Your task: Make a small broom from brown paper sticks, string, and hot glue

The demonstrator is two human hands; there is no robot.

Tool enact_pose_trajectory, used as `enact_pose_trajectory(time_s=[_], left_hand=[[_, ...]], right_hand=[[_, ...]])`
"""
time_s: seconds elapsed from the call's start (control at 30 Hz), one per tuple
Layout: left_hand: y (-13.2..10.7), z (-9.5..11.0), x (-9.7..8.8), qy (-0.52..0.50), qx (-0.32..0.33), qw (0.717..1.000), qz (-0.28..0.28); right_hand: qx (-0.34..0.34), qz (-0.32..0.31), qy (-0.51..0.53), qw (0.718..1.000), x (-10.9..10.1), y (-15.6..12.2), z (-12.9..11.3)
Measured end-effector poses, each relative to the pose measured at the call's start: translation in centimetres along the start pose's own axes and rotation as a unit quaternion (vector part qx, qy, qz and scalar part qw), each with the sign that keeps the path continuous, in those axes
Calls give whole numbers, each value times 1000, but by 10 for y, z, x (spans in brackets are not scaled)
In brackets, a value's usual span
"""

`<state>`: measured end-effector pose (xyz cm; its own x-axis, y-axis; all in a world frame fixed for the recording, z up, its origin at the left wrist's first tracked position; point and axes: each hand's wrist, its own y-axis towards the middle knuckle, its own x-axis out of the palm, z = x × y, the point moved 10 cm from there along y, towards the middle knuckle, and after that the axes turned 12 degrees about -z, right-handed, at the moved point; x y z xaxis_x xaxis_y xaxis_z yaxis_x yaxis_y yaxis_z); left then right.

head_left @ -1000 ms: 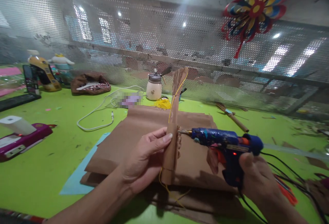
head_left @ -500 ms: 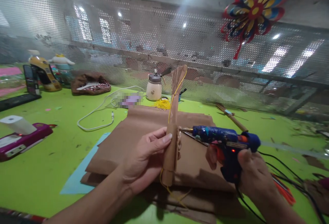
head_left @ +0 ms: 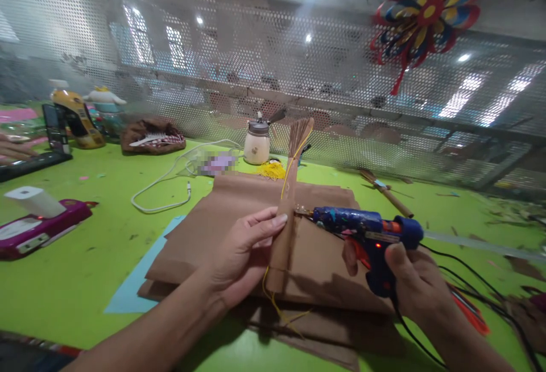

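Note:
My left hand [head_left: 251, 247] pinches a rolled brown paper piece [head_left: 282, 252] with a pleated, fanned top, holding it nearly upright. A yellow string [head_left: 294, 156] runs along this roll and dangles below it. My right hand [head_left: 413, 281] is closed round the handle of a blue hot glue gun [head_left: 362, 221], whose red light is lit. The gun's nozzle is at the roll's right edge, near my left fingertips; whether it touches the paper I cannot tell. Clear glue shows by the tip. Beneath both hands lies a stack of brown paper [head_left: 230, 213].
Light blue paper [head_left: 136, 292] sticks out under the stack. A purple power strip [head_left: 55, 230], a white cable [head_left: 157, 208] and a jar [head_left: 256, 144] stand around it. An orange-handled tool [head_left: 471, 312] and black cords lie at right. Another person's hand [head_left: 15, 147] shows far left.
The glue gun has moved slightly left and its nozzle a little up along the roll. The fanned top sits slightly lower. Another person's hand has appeared at far left.

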<state>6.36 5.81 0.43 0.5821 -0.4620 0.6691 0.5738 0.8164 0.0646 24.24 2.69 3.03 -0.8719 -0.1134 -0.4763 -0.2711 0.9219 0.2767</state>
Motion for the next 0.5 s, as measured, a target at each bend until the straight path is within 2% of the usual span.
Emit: enact_pose_trajectory(time_s=[0.27, 0.5], left_hand=[[0, 0, -6, 28, -10, 999, 16], [-1, 2, -12, 30, -16, 999, 38]], right_hand=[[22, -58, -9, 998, 3, 0, 7], [38, -47, -47, 997, 3, -7, 7]])
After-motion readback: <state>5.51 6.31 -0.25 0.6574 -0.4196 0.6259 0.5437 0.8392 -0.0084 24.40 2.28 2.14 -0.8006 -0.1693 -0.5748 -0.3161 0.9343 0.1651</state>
